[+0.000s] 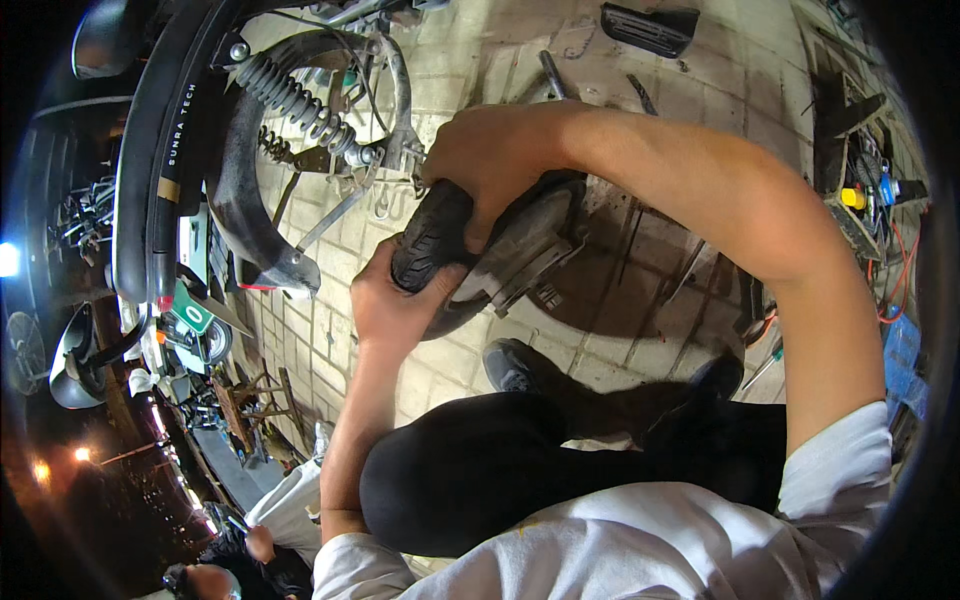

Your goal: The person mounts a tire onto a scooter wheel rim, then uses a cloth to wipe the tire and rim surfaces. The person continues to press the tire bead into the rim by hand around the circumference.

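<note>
A small wheel with a black treaded tyre (pixel 432 238) is between my hands above the paved floor, its grey, dusty hub side (pixel 520 250) facing right. From the near left, my left hand (pixel 388 308) grips the tyre, thumb on the tread and fingers round the side. My right hand (pixel 492 160) reaches over from the far side, its fingers wrapped over the tyre and partly hidden. Just to the left of the wheel stands the rear of a scooter, with a coil-spring shock absorber (pixel 305 108) and a black curved mudguard (pixel 238 190).
A black ribbed plate (pixel 650 30) lies on the floor at the far right. A metal tube (pixel 552 75) rests beyond my right hand. A tool box (pixel 850 165) and a screwdriver (pixel 765 368) are to the right. Another person (pixel 265 545) is at the lower left, near parked scooters.
</note>
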Demonstrator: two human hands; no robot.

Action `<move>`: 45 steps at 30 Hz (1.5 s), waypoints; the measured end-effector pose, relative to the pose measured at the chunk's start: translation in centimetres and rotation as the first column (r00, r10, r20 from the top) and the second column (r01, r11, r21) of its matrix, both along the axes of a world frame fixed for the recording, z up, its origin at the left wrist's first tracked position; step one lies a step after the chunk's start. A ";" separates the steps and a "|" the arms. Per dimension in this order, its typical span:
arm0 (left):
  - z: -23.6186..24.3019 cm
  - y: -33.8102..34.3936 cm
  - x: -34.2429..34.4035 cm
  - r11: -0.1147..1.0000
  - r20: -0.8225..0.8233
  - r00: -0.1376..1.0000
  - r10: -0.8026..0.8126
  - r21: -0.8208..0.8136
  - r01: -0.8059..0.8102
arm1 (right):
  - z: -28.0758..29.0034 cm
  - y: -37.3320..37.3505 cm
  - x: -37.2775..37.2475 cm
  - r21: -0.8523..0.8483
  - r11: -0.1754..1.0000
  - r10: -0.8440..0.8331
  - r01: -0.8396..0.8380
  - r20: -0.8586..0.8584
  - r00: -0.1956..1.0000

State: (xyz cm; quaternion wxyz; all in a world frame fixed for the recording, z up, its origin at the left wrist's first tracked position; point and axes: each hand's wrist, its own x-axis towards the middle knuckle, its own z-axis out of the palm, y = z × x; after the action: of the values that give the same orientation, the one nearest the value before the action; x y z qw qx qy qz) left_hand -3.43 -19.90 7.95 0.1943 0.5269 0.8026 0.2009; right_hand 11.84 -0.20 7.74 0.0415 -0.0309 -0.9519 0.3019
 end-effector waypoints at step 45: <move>-16.9 -6.1 -8.1 0.909 0.739 0.673 0.025 0.263 -0.323 | 1.5 -2.3 -2.8 0.193 0.956 -0.246 0.221 0.115 0.962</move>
State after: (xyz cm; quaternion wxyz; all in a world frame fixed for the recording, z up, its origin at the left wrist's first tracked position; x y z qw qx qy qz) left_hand -11.54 -26.01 -8.95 0.3692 0.3514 0.6551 0.5577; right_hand 9.02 -2.55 9.19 0.0136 -0.1604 -0.9653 0.2055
